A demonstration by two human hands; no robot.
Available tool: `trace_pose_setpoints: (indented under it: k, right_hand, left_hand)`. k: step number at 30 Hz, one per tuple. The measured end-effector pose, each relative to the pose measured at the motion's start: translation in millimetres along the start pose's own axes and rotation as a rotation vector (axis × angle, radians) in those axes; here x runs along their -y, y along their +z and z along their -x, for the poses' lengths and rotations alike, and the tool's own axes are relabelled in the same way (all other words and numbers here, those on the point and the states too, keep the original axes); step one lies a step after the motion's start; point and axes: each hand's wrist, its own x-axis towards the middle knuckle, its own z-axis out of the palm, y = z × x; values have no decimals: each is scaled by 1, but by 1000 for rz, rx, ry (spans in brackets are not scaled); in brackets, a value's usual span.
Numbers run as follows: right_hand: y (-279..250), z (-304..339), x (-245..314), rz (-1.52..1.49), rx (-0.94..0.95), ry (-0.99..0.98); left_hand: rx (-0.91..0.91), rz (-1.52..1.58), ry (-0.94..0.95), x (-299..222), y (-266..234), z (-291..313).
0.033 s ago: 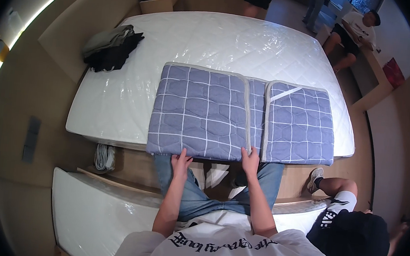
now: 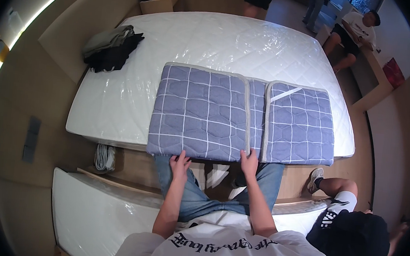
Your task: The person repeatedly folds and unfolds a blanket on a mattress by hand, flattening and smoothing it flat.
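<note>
A blue-grey quilted mattress pad [image 2: 201,110] with white grid lines and grey binding lies folded at the near side of the bed. Its left panel is wider than its right panel, and a narrow strip shows between them. A white strap [image 2: 286,94] crosses the right panel's upper corner. My left hand [image 2: 180,165] has its fingers bent at the pad's near edge, gripping it. To the right, my right hand [image 2: 248,164] pinches the same edge close to the grey binding. The undersides of the folds are hidden.
The plastic-wrapped white mattress [image 2: 114,100] carries a pile of dark clothes [image 2: 112,46]. Behind my legs is another wrapped mattress [image 2: 110,207]. A coiled white cable [image 2: 104,158] lies on the left. One person [image 2: 352,233] is close on my right; another [image 2: 354,36] sits far right.
Both hands have shifted very slightly toward me at the pad's near edge. The mattress pad looks almost unmoved.
</note>
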Motion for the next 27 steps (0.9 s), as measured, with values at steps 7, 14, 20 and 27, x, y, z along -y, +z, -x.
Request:
trace_pose_setpoints:
  k: [7, 14, 20, 27]
  right_hand:
    - [20, -5, 60, 250, -153, -351]
    - [43, -8, 32, 335, -69, -171]
    - [53, -11, 25, 107, 11, -189]
    - [61, -1, 26, -338, 182, -204]
  left_hand:
    - [-91, 196, 55, -21, -16, -18]
    - [-146, 332, 4, -40, 13, -14]
    - [26, 300, 443, -94, 71, 46]
    - [10, 79, 680, -128, 113, 106]
